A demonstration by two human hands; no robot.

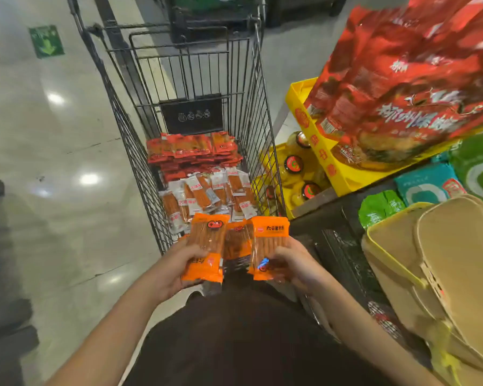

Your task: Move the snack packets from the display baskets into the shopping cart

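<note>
My left hand [176, 270] grips an orange snack packet [207, 240] at the near end of the wire shopping cart [129, 151]. My right hand [293, 267] grips another orange snack packet [268, 240] beside it. Between them a third orange packet [236, 240] shows, partly hidden. Inside the cart lie a stack of red packets [190, 151] at the far end and several clear-and-orange stick packets [207, 190] nearer me. Beige display baskets [430, 260] stand at my right.
To the right, a yellow display tray [329, 162] holds large red bags [402, 79], with yellow jars [293, 165] below and green and teal packs [427, 185] beside them. Shiny floor [53, 162] spreads to the left. A dark bin [212, 20] stands beyond the cart.
</note>
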